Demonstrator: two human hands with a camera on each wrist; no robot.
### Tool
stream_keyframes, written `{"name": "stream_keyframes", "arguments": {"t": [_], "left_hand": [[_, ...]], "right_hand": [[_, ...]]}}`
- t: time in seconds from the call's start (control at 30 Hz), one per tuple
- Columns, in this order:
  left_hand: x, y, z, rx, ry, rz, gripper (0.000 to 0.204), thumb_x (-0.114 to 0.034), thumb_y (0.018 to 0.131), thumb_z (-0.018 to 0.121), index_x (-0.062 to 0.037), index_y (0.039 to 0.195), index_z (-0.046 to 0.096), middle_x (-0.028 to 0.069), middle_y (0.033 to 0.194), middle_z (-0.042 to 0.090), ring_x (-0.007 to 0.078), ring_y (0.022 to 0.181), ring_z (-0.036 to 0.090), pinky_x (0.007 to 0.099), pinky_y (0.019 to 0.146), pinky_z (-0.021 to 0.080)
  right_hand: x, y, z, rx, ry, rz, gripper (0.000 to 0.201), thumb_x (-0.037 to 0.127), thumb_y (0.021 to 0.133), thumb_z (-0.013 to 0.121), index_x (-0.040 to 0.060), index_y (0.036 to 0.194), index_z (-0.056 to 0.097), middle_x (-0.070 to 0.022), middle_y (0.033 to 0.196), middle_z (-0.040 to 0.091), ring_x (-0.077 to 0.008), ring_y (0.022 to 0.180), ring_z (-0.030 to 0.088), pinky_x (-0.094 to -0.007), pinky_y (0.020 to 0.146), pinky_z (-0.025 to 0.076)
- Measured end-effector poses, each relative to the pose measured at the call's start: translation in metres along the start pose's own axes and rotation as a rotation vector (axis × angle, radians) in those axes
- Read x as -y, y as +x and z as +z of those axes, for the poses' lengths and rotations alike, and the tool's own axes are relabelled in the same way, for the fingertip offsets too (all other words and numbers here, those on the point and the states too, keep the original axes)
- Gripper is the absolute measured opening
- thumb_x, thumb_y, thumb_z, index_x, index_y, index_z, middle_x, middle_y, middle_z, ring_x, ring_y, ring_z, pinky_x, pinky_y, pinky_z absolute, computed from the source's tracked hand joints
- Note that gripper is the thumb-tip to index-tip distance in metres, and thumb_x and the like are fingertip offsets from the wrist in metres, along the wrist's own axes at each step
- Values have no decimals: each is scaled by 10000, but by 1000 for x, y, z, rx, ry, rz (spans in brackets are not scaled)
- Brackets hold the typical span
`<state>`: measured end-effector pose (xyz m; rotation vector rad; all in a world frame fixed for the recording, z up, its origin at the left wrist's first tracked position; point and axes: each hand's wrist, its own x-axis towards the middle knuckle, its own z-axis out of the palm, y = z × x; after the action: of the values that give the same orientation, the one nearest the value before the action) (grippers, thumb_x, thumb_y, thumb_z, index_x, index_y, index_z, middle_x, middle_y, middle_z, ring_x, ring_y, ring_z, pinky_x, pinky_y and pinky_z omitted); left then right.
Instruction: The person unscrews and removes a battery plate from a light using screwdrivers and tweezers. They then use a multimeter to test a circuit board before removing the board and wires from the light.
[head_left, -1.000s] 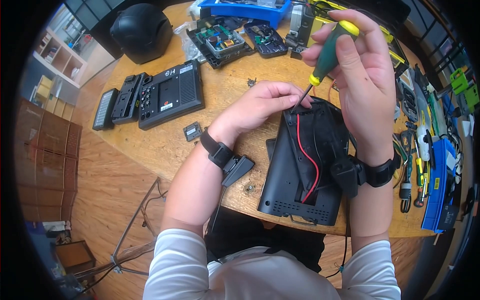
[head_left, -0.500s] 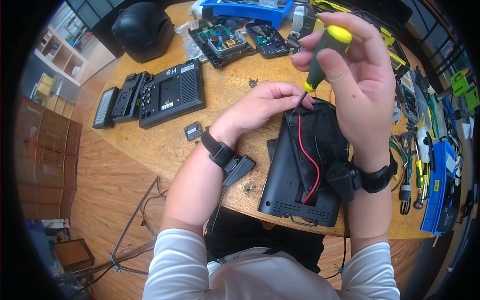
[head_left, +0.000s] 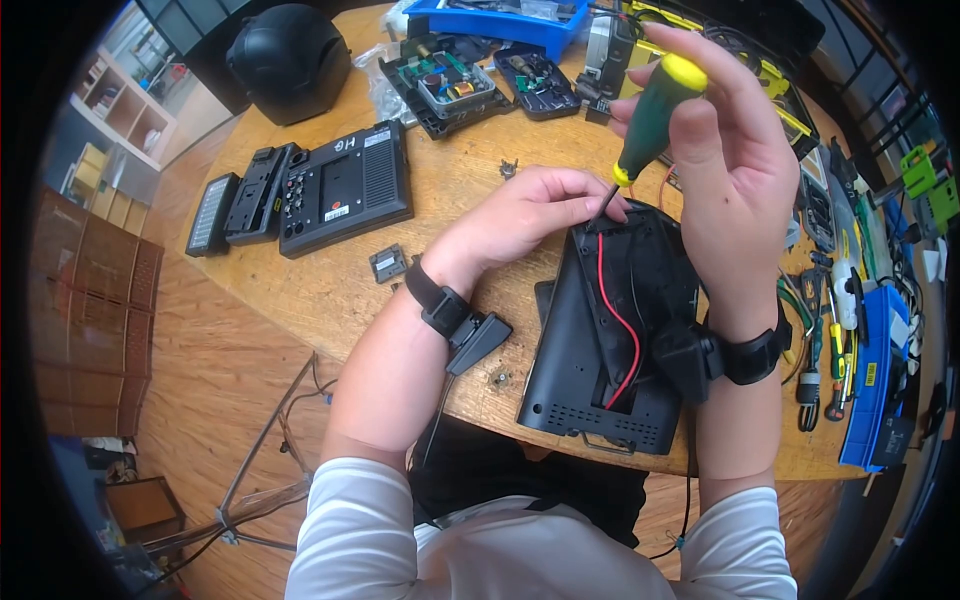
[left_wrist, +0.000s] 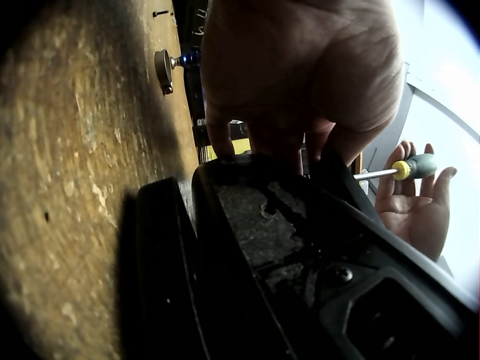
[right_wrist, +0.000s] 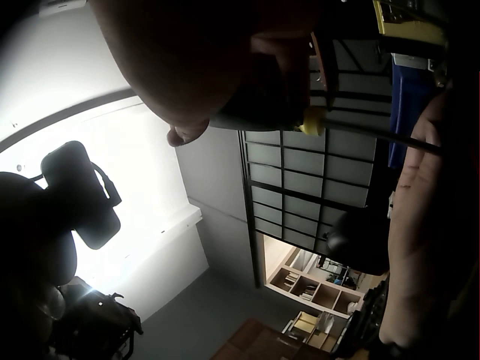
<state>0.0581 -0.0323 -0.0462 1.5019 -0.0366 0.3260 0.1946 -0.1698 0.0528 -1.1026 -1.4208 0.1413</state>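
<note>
A screwdriver [head_left: 650,125] with a green handle and yellow ends is held by my right hand [head_left: 735,190], thumb and fingers around the handle. Its thin shaft slants down to the upper left corner of a black plastic housing [head_left: 565,365]. At that corner my left hand [head_left: 525,212] grips the housing's far edge, its thumb right beside the shaft. In the left wrist view its fingers hook over the end of the housing, which has a socket [left_wrist: 386,319] and a screw [left_wrist: 343,274]. A red wire [head_left: 634,340] runs along the back. The screwdriver's tip is hidden.
Left on the wooden table lies a black device [head_left: 345,190] with connectors. Opened housings with circuit boards [head_left: 450,90] and a blue tray [head_left: 500,22] are at the back. Hand tools [head_left: 835,340] and a blue bin [head_left: 875,375] line the right side. A small part [head_left: 387,263] lies near my left wrist.
Over the last second my right hand has shifted and turned slightly on the screwdriver, whose handle now leans a little differently. The left hand keeps its place at the housing's corner.
</note>
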Motion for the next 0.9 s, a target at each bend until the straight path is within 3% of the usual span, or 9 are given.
{"name": "stream_keyframes", "arguments": {"t": [0.1, 0.2, 0.27, 0.4, 0.5, 0.57, 0.7, 0.77, 0.9], "left_hand": [[0, 0, 1, -3, -29, -4, 273, -219, 1062, 583, -4, 1159, 721, 58, 1143, 734, 154, 1134, 636, 315, 1048, 460], [1, 0, 0, -2, -31, -6, 273, -222, 1061, 586, -4, 1155, 721, 57, 1142, 733, 156, 1131, 637, 316, 1047, 460], [1, 0, 0, 0, -29, -7, 273, -223, 1061, 588, -4, 1153, 722, 58, 1142, 732, 157, 1131, 637, 317, 1047, 461], [1, 1, 0, 10, 0, 25, 274, -222, 1062, 582, -5, 1166, 715, 62, 1143, 731, 157, 1134, 636, 319, 1046, 461], [2, 1, -1, 19, 1, 36, 269, -209, 1064, 574, -3, 1174, 709, 64, 1145, 730, 156, 1135, 635, 319, 1048, 461], [0, 0, 0, 28, 1, 43, 266, -200, 1064, 569, -2, 1178, 706, 65, 1147, 730, 156, 1136, 634, 319, 1048, 461], [-3, -1, 3, -22, -18, -6, 261, -188, 1062, 568, 0, 1179, 706, 61, 1148, 732, 146, 1125, 638, 310, 1043, 464], [-2, -1, 2, -17, -19, -11, 262, -189, 1062, 570, 0, 1181, 706, 60, 1146, 734, 142, 1119, 641, 306, 1040, 466], [1, 1, 1, -7, -12, -1, 267, -200, 1059, 581, -4, 1190, 707, 58, 1141, 738, 138, 1110, 645, 301, 1034, 469]], "right_hand": [[10, -1, 3, -47, -32, 32, 372, 169, 1037, 652, 13, 1373, 617, -113, 1182, 679, -195, 993, 724, -309, 861, 587], [3, -4, -3, -10, -34, -44, 359, 180, 1032, 663, 9, 1347, 645, -100, 1160, 692, -198, 998, 725, -307, 866, 581], [5, 0, 3, 4, 127, -19, 351, 137, 1032, 653, 8, 1358, 627, -101, 1134, 702, -197, 1000, 725, -307, 868, 584], [-2, 0, -1, 9, 160, -83, 338, 90, 1022, 655, -2, 1343, 608, -114, 1141, 703, -211, 1007, 725, -320, 874, 588], [1, 2, 1, 53, -7, -70, 317, 55, 1006, 667, -6, 1307, 592, -127, 1155, 697, -230, 1027, 720, -331, 887, 596], [-8, 0, 6, -17, 291, -211, 341, 3, 961, 710, -5, 1280, 590, -131, 1151, 688, -247, 1048, 714, -334, 896, 600], [-3, -2, 9, -10, 135, -241, 383, -62, 906, 745, -2, 1254, 596, -128, 1137, 681, -235, 1061, 711, -324, 901, 601], [-1, -4, 11, -97, 73, -245, 408, -107, 868, 761, 2, 1226, 598, -124, 1115, 681, -222, 1057, 712, -316, 894, 599], [2, -3, 5, -91, 19, -191, 372, -89, 887, 750, 10, 1210, 592, -138, 1112, 703, -212, 1027, 721, -306, 872, 600]]}}
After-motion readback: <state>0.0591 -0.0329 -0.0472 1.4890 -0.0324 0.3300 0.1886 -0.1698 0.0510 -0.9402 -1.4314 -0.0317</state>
